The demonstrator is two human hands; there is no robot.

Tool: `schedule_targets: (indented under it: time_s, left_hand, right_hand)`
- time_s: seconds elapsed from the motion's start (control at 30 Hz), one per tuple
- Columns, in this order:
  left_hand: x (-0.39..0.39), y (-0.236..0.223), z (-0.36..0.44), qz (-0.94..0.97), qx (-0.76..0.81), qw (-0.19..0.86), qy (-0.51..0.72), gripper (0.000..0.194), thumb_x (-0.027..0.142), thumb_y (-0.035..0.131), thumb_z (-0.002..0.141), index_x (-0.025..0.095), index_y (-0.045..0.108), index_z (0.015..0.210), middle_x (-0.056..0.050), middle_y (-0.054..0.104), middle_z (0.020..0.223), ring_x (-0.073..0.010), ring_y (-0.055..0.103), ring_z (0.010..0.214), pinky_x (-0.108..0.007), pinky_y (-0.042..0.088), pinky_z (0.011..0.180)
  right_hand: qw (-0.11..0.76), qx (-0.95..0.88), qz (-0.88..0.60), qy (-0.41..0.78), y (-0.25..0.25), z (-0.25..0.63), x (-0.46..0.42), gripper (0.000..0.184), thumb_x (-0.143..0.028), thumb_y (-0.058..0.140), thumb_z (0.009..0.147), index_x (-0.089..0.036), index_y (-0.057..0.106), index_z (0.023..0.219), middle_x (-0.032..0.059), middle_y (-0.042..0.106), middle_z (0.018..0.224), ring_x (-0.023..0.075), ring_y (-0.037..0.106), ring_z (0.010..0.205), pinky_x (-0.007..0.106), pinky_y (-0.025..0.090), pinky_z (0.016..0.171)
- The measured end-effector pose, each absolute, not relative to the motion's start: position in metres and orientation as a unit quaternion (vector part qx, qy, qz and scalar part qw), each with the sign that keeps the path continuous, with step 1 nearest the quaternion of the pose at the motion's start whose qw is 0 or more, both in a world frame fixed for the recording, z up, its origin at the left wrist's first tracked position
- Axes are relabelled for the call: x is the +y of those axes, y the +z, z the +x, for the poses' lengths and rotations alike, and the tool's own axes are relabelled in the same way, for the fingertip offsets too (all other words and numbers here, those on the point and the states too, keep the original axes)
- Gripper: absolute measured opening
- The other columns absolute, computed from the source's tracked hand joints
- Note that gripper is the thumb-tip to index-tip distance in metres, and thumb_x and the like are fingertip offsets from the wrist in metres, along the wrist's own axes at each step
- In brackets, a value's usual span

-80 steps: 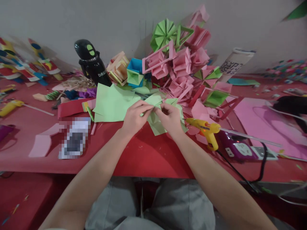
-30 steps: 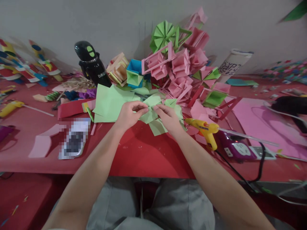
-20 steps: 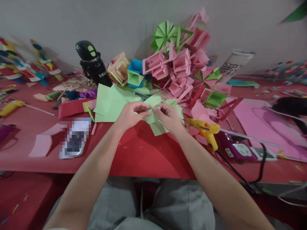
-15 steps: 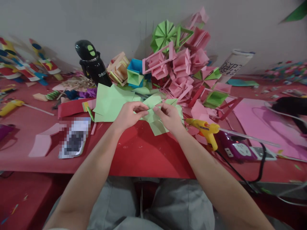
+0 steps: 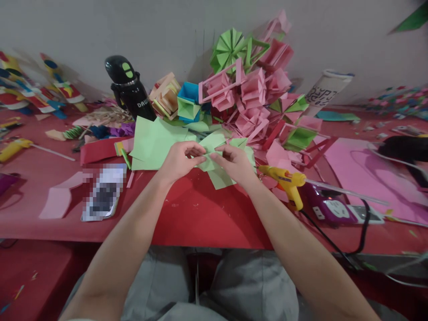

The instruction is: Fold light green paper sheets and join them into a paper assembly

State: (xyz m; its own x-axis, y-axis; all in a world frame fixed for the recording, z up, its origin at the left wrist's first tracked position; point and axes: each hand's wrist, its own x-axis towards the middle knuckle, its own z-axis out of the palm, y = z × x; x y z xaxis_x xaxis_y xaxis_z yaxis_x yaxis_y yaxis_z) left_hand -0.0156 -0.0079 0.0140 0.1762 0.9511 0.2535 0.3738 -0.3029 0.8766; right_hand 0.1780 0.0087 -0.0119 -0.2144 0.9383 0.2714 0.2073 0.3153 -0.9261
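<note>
A light green folded paper [image 5: 211, 164] is pinched between my two hands above the red table. My left hand [image 5: 183, 159] grips its left side, thumb and fingers closed together. On the right side, the thumb and fingers of my right hand [image 5: 234, 163] close on the same paper. A larger light green sheet [image 5: 155, 145] lies just behind and left of my left hand. Under the held paper, another green piece [image 5: 222, 179] sticks out toward me. The fold between my fingertips is partly hidden.
A yellow glue gun [image 5: 284, 178] lies right of my right hand, beside a purple power strip [image 5: 331, 206]. Pink paper lanterns [image 5: 254, 87] are heaped against the wall. A black bottle [image 5: 130, 91] stands at the back left, and a phone [image 5: 105, 191] lies nearer on the left.
My right thumb has shifted slightly left and down along the paper, toward the left thumb. My left hand is almost unmoved.
</note>
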Motion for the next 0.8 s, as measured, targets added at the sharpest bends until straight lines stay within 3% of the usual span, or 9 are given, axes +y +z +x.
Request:
schedule_targets:
  time_s: [0.13, 0.23, 0.3, 0.37, 0.47, 0.57, 0.67, 0.8]
  left_hand:
    - [-0.007, 0.013, -0.016, 0.722, 0.485, 0.271, 0.412, 0.018, 0.030, 0.079, 0.077, 0.019, 0.072, 0.090, -0.005, 0.073, 0.090, -0.0185, 0.066, 0.083, -0.034, 0.051, 0.078]
    - [-0.006, 0.014, -0.019, 0.725, 0.489, 0.216, 0.434, 0.037, 0.034, 0.081, 0.075, 0.023, 0.069, 0.108, -0.008, 0.068, 0.123, -0.0222, 0.064, 0.106, -0.036, 0.049, 0.089]
    - [-0.005, 0.015, -0.022, 0.711, 0.495, 0.240, 0.439, 0.052, 0.038, 0.082, 0.075, 0.025, 0.064, 0.122, -0.009, 0.066, 0.131, -0.0243, 0.062, 0.115, -0.037, 0.049, 0.093]
    - [-0.004, 0.015, -0.025, 0.705, 0.494, 0.274, 0.429, 0.054, 0.039, 0.081, 0.075, 0.024, 0.064, 0.124, -0.009, 0.070, 0.122, -0.0249, 0.064, 0.113, -0.038, 0.049, 0.094]
    - [-0.003, 0.014, -0.027, 0.725, 0.485, 0.271, 0.407, 0.031, 0.035, 0.077, 0.079, 0.023, 0.073, 0.107, -0.006, 0.075, 0.104, -0.0231, 0.067, 0.102, -0.036, 0.050, 0.091]
    - [-0.003, 0.011, -0.028, 0.752, 0.473, 0.249, 0.385, 0.011, 0.026, 0.069, 0.083, 0.023, 0.076, 0.090, -0.003, 0.075, 0.097, -0.0207, 0.068, 0.092, -0.035, 0.050, 0.087]
    - [-0.001, 0.007, -0.028, 0.780, 0.464, 0.212, 0.362, 0.013, 0.017, 0.065, 0.081, 0.023, 0.076, 0.085, -0.003, 0.075, 0.096, -0.0210, 0.067, 0.092, -0.035, 0.049, 0.088]
    - [0.002, 0.002, -0.029, 0.813, 0.468, 0.170, 0.303, 0.016, 0.013, 0.062, 0.078, 0.024, 0.074, 0.081, -0.004, 0.074, 0.094, -0.0237, 0.065, 0.096, -0.038, 0.047, 0.090]
  right_hand:
    - [0.454, -0.673, -0.421, 0.405, -0.017, 0.180, 0.012, 0.034, -0.051, 0.076, 0.077, -0.020, 0.065, 0.085, -0.0030, 0.049, 0.066, 0.0118, 0.039, 0.061, 0.028, 0.032, 0.055]
    - [0.470, -0.667, -0.410, 0.408, -0.019, 0.181, 0.014, 0.033, -0.050, 0.075, 0.078, -0.021, 0.060, 0.084, -0.0013, 0.053, 0.072, 0.0133, 0.044, 0.066, 0.028, 0.037, 0.059]
    - [0.479, -0.667, -0.395, 0.412, -0.019, 0.181, 0.014, 0.032, -0.048, 0.074, 0.079, -0.022, 0.057, 0.081, -0.0005, 0.055, 0.076, 0.0140, 0.048, 0.069, 0.029, 0.040, 0.063]
    - [0.480, -0.672, -0.385, 0.412, -0.019, 0.181, 0.014, 0.032, -0.047, 0.074, 0.079, -0.022, 0.055, 0.079, -0.0002, 0.056, 0.077, 0.0146, 0.051, 0.071, 0.030, 0.043, 0.066]
    - [0.468, -0.694, -0.381, 0.392, -0.018, 0.180, 0.012, 0.024, -0.041, 0.072, 0.081, -0.022, 0.058, 0.080, 0.0013, 0.061, 0.079, 0.0165, 0.057, 0.075, 0.032, 0.048, 0.072]
    - [0.462, -0.729, -0.375, 0.338, -0.018, 0.179, 0.009, 0.011, -0.032, 0.069, 0.084, -0.023, 0.062, 0.083, 0.0047, 0.069, 0.095, 0.0195, 0.064, 0.090, 0.036, 0.051, 0.083]
    - [0.452, -0.764, -0.377, 0.266, -0.020, 0.179, 0.009, 0.007, -0.023, 0.067, 0.084, -0.023, 0.065, 0.091, 0.0061, 0.071, 0.103, 0.0197, 0.064, 0.093, 0.035, 0.050, 0.081]
    - [0.397, -0.810, -0.374, 0.216, -0.025, 0.180, 0.011, 0.019, -0.012, 0.061, 0.082, -0.022, 0.069, 0.095, 0.0050, 0.072, 0.093, 0.0195, 0.061, 0.084, 0.034, 0.048, 0.077]
